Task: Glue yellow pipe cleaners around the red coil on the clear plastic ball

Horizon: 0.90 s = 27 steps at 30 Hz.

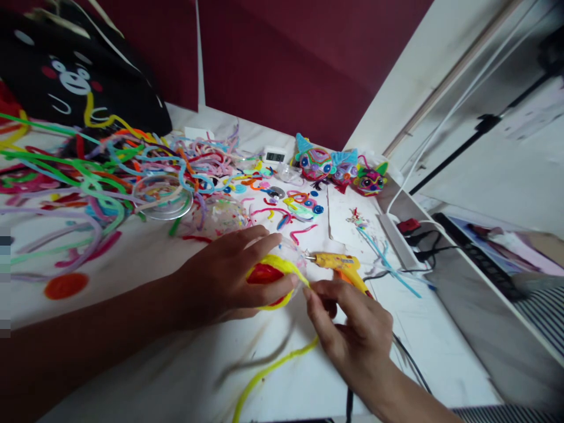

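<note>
My left hand (229,276) is closed around a small round piece with a red centre and a yellow pipe-cleaner rim (269,275), held just above the white table (145,358). My right hand (348,326) pinches the yellow pipe cleaner (268,370) at the piece's right edge; its loose end trails down toward the table's front edge. A yellow and orange glue gun (341,265) lies on the table just behind my right hand, nozzle pointing left toward the piece.
A tangle of coloured pipe cleaners (101,170) covers the table's left and back, with a clear round lid (163,197) among them. Three finished pipe-cleaner faces (339,165) stand at the back. A black bear bag (74,76) sits far left; a power strip (405,235) and cables lie right.
</note>
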Tool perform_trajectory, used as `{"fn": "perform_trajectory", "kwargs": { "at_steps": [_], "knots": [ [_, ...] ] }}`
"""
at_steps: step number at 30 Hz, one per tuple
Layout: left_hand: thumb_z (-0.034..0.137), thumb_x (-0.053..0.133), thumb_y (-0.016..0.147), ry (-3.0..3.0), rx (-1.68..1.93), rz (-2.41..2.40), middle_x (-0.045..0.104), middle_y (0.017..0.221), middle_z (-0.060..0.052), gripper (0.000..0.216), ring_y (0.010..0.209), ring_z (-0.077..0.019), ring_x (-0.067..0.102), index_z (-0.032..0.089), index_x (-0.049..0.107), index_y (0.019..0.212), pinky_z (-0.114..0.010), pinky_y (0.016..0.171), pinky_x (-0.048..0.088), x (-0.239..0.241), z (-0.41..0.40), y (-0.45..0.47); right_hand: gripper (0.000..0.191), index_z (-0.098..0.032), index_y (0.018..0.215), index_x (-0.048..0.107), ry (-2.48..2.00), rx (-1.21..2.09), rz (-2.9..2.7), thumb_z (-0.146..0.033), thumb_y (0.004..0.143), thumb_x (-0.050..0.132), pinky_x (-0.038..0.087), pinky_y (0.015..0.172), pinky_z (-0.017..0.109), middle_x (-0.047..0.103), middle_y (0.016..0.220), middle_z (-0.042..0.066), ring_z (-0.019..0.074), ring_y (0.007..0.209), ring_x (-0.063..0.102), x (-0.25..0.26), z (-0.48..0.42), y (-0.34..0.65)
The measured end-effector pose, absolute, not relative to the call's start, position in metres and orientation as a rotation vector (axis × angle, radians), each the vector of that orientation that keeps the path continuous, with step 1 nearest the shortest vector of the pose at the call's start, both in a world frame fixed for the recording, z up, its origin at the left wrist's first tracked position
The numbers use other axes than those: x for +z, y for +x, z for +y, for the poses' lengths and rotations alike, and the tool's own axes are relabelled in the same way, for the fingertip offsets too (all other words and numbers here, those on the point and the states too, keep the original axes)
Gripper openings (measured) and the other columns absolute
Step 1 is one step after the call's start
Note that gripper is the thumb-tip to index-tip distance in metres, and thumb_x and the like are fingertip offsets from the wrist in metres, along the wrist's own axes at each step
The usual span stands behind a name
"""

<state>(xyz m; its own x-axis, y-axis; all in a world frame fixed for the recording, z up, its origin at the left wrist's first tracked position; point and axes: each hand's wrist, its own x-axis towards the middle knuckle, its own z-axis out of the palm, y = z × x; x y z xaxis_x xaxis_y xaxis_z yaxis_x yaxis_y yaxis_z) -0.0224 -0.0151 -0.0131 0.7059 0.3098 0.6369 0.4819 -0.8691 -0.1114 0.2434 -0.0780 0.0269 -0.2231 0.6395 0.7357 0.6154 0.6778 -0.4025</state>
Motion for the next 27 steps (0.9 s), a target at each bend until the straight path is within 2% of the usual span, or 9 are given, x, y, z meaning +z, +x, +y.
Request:
{"fn": "perform_trajectory", "kwargs": {
  "at_steps": [6, 11, 15, 21, 27],
  "knots": [
    [0.026, 0.096, 0.088, -2.654, -0.909, -0.662, 0.059, 0.171, -0.017, 0.088, 0.156, -0.0428, 0.061, 0.036, 0.053, 0.164, -0.062, 0.130, 0.058, -0.0116, -0.0160, -0.0235, 0.017, -0.022, 0.105, 0.075, -0.951, -0.002, -1.961, -0.005, 0.104, 0.072, 0.054, 0.056, 0.025, 0.074, 0.073, -0.001, 0.0147, 0.056, 0.069, 0.0281, -0.0761, 0.2433],
    [0.026, 0.101, 0.085, -2.653, -0.916, -0.637, 0.060, 0.167, -0.021, 0.093, 0.156, -0.0424, 0.060, 0.027, 0.053, 0.166, -0.061, 0.132, 0.057, -0.0104, -0.0156, -0.0224, 0.018, -0.020, 0.107, 0.075, -0.942, 0.001, -1.988, -0.003, 0.104, 0.072, 0.056, 0.058, 0.026, 0.076, 0.075, 0.001, 0.0152, 0.057, 0.069, 0.0273, -0.0757, 0.2463],
    [0.030, 0.101, 0.087, -2.633, -0.915, -0.642, 0.059, 0.167, -0.021, 0.090, 0.156, -0.0410, 0.059, 0.025, 0.054, 0.163, -0.061, 0.133, 0.056, -0.0107, -0.0148, -0.0215, 0.017, -0.020, 0.107, 0.075, -0.947, 0.005, -1.990, -0.004, 0.104, 0.072, 0.056, 0.058, 0.026, 0.076, 0.075, 0.001, 0.0154, 0.057, 0.069, 0.0271, -0.0759, 0.2472],
    [0.024, 0.101, 0.084, -2.642, -0.914, -0.642, 0.060, 0.167, -0.023, 0.091, 0.155, -0.0435, 0.059, 0.022, 0.054, 0.162, -0.063, 0.131, 0.057, -0.0113, -0.0145, -0.0216, 0.016, -0.019, 0.108, 0.074, -0.941, 0.007, -2.006, -0.004, 0.106, 0.070, 0.056, 0.060, 0.026, 0.077, 0.077, 0.002, 0.0153, 0.060, 0.070, 0.0263, -0.0767, 0.2462],
    [0.026, 0.101, 0.085, -2.664, -0.928, -0.660, 0.060, 0.167, -0.023, 0.091, 0.156, -0.0431, 0.060, 0.022, 0.052, 0.161, -0.062, 0.132, 0.056, -0.0101, -0.0153, -0.0216, 0.015, -0.019, 0.109, 0.073, -0.915, 0.014, -2.011, -0.004, 0.108, 0.070, 0.056, 0.063, 0.027, 0.077, 0.078, 0.002, 0.0150, 0.061, 0.070, 0.0241, -0.0764, 0.2468]
  ]
}}
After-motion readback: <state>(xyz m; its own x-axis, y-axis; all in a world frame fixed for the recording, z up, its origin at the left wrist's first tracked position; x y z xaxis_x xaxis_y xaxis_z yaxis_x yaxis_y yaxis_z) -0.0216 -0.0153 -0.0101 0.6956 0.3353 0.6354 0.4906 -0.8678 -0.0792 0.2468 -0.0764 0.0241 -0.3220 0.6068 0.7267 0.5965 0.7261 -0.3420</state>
